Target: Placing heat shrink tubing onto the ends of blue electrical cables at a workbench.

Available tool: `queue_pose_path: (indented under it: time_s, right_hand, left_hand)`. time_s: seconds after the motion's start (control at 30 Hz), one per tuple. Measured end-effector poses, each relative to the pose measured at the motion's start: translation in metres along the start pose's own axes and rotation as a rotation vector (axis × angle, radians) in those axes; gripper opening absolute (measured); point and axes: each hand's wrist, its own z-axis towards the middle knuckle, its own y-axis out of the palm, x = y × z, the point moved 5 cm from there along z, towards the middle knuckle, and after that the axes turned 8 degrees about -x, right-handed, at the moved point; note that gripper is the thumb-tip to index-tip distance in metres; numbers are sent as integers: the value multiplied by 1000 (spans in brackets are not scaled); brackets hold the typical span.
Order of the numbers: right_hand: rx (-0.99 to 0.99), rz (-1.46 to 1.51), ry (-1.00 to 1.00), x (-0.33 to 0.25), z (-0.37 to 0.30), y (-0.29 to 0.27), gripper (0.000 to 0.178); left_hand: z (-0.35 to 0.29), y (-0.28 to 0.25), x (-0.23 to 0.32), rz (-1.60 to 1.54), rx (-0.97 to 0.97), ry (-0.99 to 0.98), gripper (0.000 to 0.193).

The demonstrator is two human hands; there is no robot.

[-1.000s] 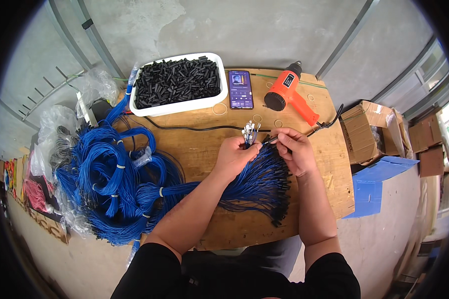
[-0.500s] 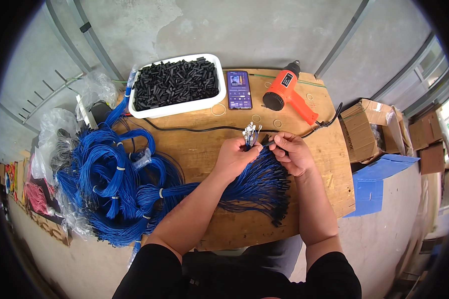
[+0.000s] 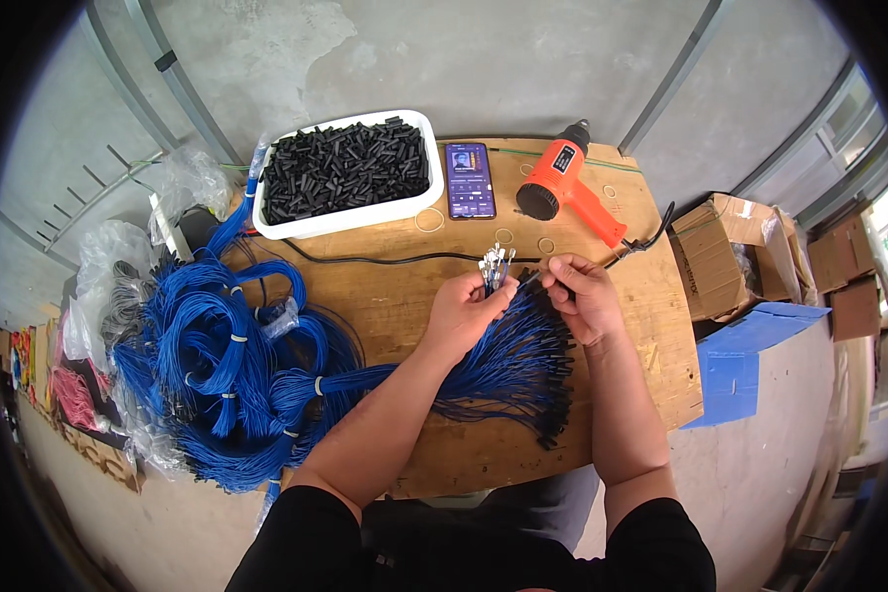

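Observation:
My left hand (image 3: 467, 314) is closed around a bunch of blue wires, whose pale metal terminals (image 3: 495, 264) stick up above the fingers. Just right of it, my right hand (image 3: 584, 298) pinches a small black sleeve, mostly covered by the fingertips. A thin dark piece spans the small gap between the hands. Below them the blue wires (image 3: 498, 370) fan out across the table to the right, many ending in black sleeves (image 3: 553, 426). Toward the left, the same wires run into a tied bundle (image 3: 355, 378).
Coiled blue wire bundles (image 3: 207, 335) cover the table's left side. At the back stand a white tray (image 3: 431, 148) of short black tubes, a phone (image 3: 471, 181) and an orange heat gun (image 3: 567, 178). A black cable (image 3: 385, 259) crosses behind my hands. Cardboard boxes (image 3: 705, 257) sit at right.
My right hand has shifted slightly, its fingertips now a little farther up and right. The black sleeve shows less between the hands. My left hand keeps its hold on the wires.

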Motion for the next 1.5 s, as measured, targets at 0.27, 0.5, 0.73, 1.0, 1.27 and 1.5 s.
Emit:
queue_pose_path:
  time_s: [0.27,0.5,0.73,1.0,1.27,1.5]
  right_hand:
    - [77,-84,-125,-5,-5,6,13]
    - [-85,-184,-125,-3,-8,25,18]
    - [-41,-197,-96,-2,-7,15,10]
    - [-10,-188,-149,1,-10,25,9]
    - [-55,-277,-69,0,-9,21,7]
    - [-75,-288,-122,3,-9,26,7]
  left_hand:
    - [-1,-5,-1,166,32,28,13]
    - [-4,8,13,447,-76,173,15]
    - [-4,3,5,139,-60,19,17]
    - [-4,11,10,145,-134,40,18]
    - [-2,-1,0,0,-5,10,14]
    - [-2,-1,2,130,-26,-24,16]
